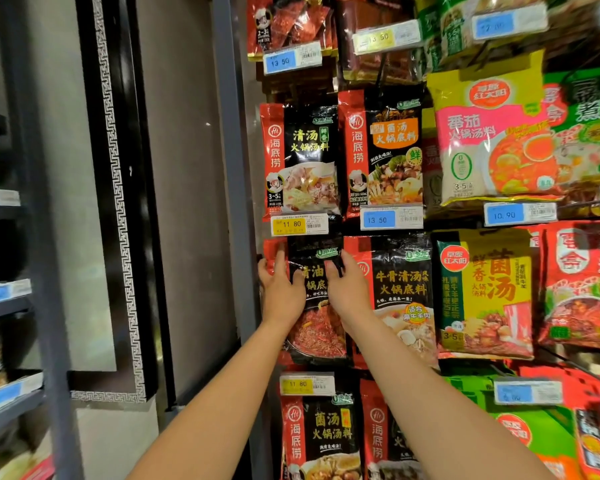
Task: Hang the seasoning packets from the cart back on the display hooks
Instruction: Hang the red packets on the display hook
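Note:
A black and red seasoning packet (317, 327) hangs in the third row of the display, at its left end. My left hand (280, 289) grips the packet's upper left edge, thumb on its front. My right hand (346, 289) pinches its upper right part near the top. The hook and the packet's hanging hole are hidden behind a yellow price tag (298, 224). No cart is in view.
Rows of hanging packets fill the display: a clear-soup packet (302, 161) above, a beef-bone packet (400, 296) to the right, a mushroom packet (321, 434) below. A grey upright post (232, 168) borders the display on the left. Shelves (4, 299) stand at far left.

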The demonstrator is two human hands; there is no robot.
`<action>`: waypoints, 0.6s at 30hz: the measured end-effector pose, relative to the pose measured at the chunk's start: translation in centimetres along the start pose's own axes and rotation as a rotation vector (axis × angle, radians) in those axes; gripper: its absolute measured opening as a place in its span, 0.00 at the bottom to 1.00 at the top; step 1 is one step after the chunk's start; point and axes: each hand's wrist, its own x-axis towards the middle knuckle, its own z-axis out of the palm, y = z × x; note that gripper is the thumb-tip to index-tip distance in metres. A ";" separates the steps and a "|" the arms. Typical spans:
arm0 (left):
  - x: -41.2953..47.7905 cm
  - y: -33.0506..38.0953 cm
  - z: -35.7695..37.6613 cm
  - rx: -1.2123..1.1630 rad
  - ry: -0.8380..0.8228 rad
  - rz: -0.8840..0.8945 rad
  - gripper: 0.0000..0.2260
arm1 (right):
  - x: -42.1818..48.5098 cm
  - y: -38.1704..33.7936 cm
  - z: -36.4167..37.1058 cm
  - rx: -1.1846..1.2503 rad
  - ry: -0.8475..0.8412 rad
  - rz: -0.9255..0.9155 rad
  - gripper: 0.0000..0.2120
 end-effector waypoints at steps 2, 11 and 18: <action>-0.5 -0.5 0.1 -0.050 0.007 0.000 0.31 | -0.6 0.5 -0.2 -0.075 -0.007 -0.023 0.25; -2.8 -4.9 1.4 -0.121 -0.038 -0.139 0.39 | -3.3 4.8 -0.6 -0.431 0.050 -0.088 0.26; 0.0 -7.0 2.6 -0.110 -0.057 -0.138 0.36 | -1.9 6.3 0.3 -0.415 0.012 -0.021 0.23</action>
